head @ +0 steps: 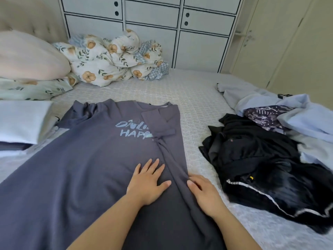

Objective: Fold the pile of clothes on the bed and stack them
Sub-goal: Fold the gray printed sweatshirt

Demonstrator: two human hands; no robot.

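On the bed (198, 98) we're mid-fold on the grey shirt (81, 168): left hand (146, 181) flat, pressing; right hand (203, 191) holding the folded-in side. Next, the other sleeve.

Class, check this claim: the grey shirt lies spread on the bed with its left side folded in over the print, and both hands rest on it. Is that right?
Not quite. The head view shows the grey shirt on the bed with its right side folded in over the print, not its left. The left hand does lie flat on it, and the right hand rests on the folded edge.
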